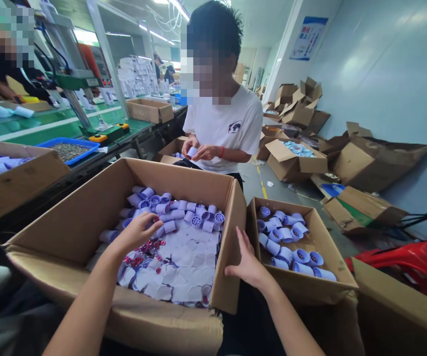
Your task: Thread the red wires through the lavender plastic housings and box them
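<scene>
My left hand [136, 233] reaches into a large cardboard box [65, 217], thumb and fingers apart, above small shiny red pieces [141, 254] and beside lavender plastic cups [173, 214]. Whether a small piece sits at its fingertips is hard to make out. White sheet-like layers with round outlines [189, 262] line the box's near half. My right hand [248, 262] is open at the outer side of the box's right wall, its thumb near the cardboard edge. To its right, a smaller carton [332, 247] holds more lavender cups [285, 235], several with small metallic bits inside.
Facing me, a person in a white shirt [222, 123] handles a lavender cup [191, 152]. On the left, a green workbench [109, 116] carries a press and a blue tray [94, 146] of small parts. Cartons [297, 160] and a red object [413, 267] stand right.
</scene>
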Motion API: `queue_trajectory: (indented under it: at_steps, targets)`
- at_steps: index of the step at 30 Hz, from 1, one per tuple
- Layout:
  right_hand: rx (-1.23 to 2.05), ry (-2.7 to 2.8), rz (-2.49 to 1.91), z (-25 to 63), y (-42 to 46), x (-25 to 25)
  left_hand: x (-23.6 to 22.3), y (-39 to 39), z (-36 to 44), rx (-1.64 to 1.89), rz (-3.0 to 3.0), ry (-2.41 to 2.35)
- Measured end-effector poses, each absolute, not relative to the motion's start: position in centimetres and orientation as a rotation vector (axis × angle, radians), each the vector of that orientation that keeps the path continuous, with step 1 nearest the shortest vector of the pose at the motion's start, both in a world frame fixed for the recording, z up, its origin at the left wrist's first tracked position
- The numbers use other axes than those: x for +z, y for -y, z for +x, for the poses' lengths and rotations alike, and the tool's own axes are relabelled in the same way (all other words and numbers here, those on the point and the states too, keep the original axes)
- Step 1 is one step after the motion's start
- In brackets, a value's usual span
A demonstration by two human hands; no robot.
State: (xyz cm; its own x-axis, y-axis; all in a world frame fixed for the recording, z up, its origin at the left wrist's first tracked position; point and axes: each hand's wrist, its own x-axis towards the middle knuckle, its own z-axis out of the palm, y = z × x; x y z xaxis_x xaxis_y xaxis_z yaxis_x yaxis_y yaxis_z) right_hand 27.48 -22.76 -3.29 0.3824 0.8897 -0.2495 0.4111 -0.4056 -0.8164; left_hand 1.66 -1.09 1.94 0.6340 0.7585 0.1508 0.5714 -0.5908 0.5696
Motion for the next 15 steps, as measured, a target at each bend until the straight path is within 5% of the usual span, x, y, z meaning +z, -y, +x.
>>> queue_trajectory:
  at_steps: [15]
  targets:
    - [0.825,1.044,-1.581,29.8,23.4,-7.5,3.0,4.4,3.1,0.609,1.969,-0.952]
